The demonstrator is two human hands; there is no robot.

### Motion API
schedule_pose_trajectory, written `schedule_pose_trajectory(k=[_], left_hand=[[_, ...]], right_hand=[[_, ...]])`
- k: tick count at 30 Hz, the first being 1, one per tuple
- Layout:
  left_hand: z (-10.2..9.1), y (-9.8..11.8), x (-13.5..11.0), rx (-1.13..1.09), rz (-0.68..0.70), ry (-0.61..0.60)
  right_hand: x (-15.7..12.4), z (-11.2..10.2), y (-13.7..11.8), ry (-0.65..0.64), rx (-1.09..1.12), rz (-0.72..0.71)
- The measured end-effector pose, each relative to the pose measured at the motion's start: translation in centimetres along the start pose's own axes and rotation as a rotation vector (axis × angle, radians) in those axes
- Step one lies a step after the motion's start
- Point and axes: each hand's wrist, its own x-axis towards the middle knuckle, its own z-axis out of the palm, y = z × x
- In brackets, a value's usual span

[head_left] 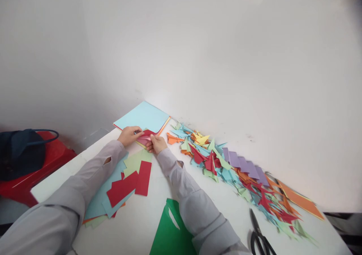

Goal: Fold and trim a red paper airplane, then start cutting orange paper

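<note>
My left hand (130, 135) and my right hand (157, 144) hold a red piece of paper (147, 133) between them, fingers closed on its two sides. The paper looks partly folded; its lower part is hidden by the fingers. Just behind it lies a stack of coloured sheets (143, 115) with light blue on top. Nearer to me, under and beside my forearms, are loose red paper rectangles (143, 177), a pale green sheet (135, 162) and light blue sheets (97, 200).
A long heap of folded paper shapes (209, 160) runs along the wall, with purple strips (243, 164) and orange sheets (301, 200). Black scissors (256, 228) lie front right, a green packet (166, 232) front centre. A red stool (53, 153) bearing a dark bag (21, 155) stands left.
</note>
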Motion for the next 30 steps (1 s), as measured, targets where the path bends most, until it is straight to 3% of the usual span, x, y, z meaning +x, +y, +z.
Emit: schedule_pose_trajectory(k=[5, 8, 11, 16, 23, 26, 30], left_hand=[[0.2, 0.0, -0.1, -0.019, 0.028, 0.074], [0.4, -0.1, 0.0, -0.013, 0.123, 0.089], [0.3, 0.0, 0.0, -0.016, 0.232, 0.047], [0.0, 0.4, -0.3, -0.020, 0.257, -0.059], [0.2, -0.1, -0.3, 0.001, 0.142, -0.023], [0.2, -0.2, -0.3, 0.054, 0.208, 0.004], [0.2, 0.0, -0.2, 0.134, 0.248, -0.024]], right_hand=[[-0.1, -0.2, 0.1, 0.016, 0.004, 0.039], [0.1, -0.4, 0.3, 0.041, -0.017, 0.054], [0.6, -0.4, 0.5, 0.065, -0.063, 0.025], [1.2, -0.2, 0.4, 0.067, -0.178, -0.071], [1.1, -2.7, 0.1, 0.061, -0.304, -0.308], [1.1, -4.2, 0.7, 0.026, -0.575, -0.497], [1.1, -4.5, 1.2, -0.016, -0.851, -0.681]])
